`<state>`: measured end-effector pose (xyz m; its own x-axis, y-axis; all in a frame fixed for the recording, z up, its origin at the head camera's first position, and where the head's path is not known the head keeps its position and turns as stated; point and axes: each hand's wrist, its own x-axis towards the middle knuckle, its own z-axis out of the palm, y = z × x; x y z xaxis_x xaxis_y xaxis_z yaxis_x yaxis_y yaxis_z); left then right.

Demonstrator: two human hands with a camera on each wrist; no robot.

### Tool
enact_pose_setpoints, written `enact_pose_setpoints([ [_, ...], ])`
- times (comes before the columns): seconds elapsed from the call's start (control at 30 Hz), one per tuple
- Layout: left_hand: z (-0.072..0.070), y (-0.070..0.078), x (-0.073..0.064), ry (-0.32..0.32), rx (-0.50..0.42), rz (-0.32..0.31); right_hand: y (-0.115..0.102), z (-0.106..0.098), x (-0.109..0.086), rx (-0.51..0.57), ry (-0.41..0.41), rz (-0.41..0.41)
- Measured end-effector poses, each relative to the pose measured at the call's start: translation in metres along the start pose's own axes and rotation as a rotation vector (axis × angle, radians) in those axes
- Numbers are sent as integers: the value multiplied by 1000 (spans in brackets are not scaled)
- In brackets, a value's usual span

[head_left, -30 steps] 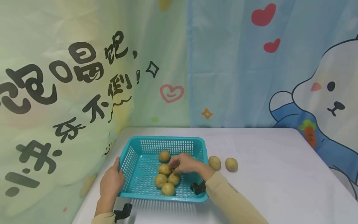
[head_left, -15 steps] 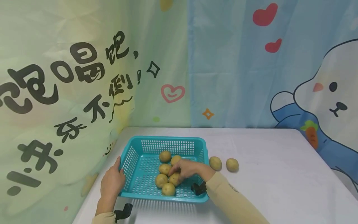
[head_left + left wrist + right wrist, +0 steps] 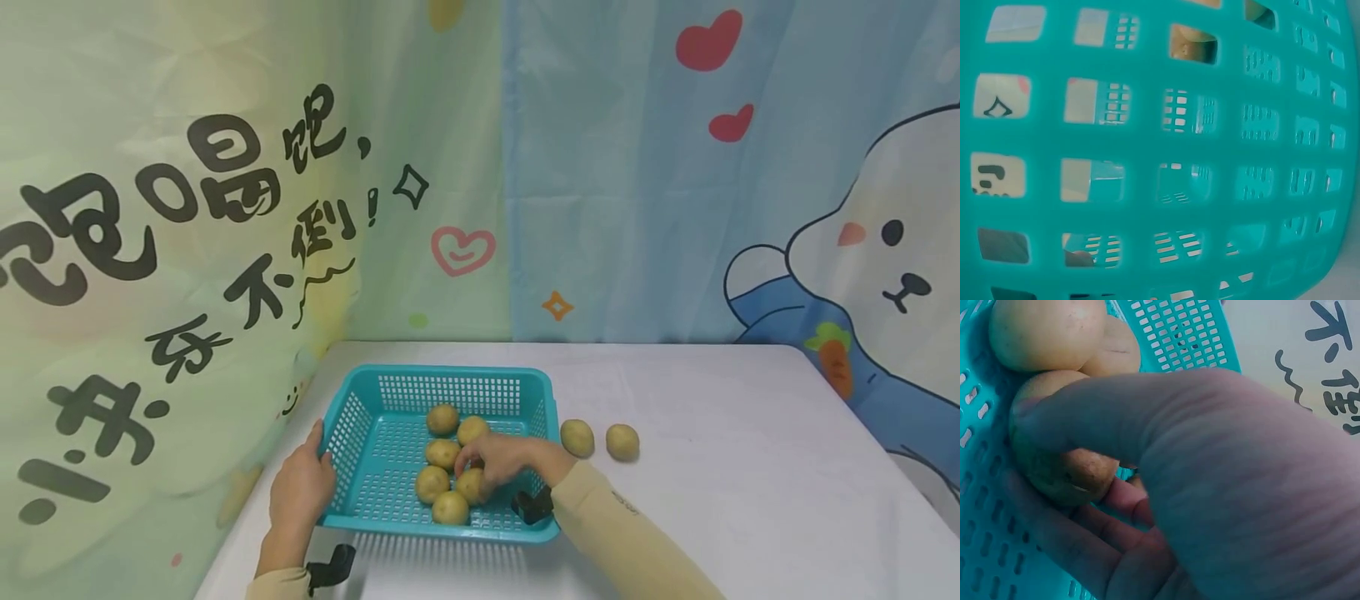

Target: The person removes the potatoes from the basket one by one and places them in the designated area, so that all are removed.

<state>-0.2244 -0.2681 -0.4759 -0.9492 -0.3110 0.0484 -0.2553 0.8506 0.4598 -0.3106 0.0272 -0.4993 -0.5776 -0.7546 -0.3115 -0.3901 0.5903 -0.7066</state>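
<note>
A turquoise plastic basket (image 3: pixel 352 518) with slotted walls stands on the table, several potatoes grouped right of its middle. My left hand (image 3: pixel 303 487) holds its left rim; the left wrist view is filled by the basket's perforated wall (image 3: pixel 1147 144), with bits of finger showing through the lower left holes. Reaching in over the right side, my right hand (image 3: pixel 506 457) grips a potato (image 3: pixel 1094 470), thumb on top and fingers curled along its other side. Against that potato sit two others, the nearer one a large pale potato (image 3: pixel 1047 331). At the basket's back is another potato (image 3: pixel 442 419).
Two loose potatoes lie on the white table (image 3: pixel 750 467) just right of the basket: a nearer-in potato (image 3: pixel 577 438) and a farther-right potato (image 3: pixel 622 442). A printed curtain (image 3: pixel 600 167) hangs behind the table and along its left side.
My right hand has moved from the potato at the back right toward the front, onto another potato, which has shifted slightly right. The left hand stays on the rim.
</note>
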Motion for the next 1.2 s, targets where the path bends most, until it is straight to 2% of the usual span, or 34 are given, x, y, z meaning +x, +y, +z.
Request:
enact_pose_setpoints([
  [0.23,0,2,-1,-5,-5,-9,-1,-1,-1,35,25,-17],
  [0.47,-1,1,-1,-2,-6,7,-8,-3,-2,317,123,-38],
  [0.53,-1,1,-1,1,-6,9,-13,-4,-3,341,154,-44],
  [0.77,1,-2,1,10,0,6,-31,-14,-13,260,254,-128],
  [0.87,1,-2,1,13,1,7,-34,-17,-20,258,299,-129],
  [0.97,0,-1,0,12,-1,3,-34,-21,-28,281,320,-128],
  [1.2,1,-2,0,5,-5,7,-29,-27,-53,247,355,-171],
])
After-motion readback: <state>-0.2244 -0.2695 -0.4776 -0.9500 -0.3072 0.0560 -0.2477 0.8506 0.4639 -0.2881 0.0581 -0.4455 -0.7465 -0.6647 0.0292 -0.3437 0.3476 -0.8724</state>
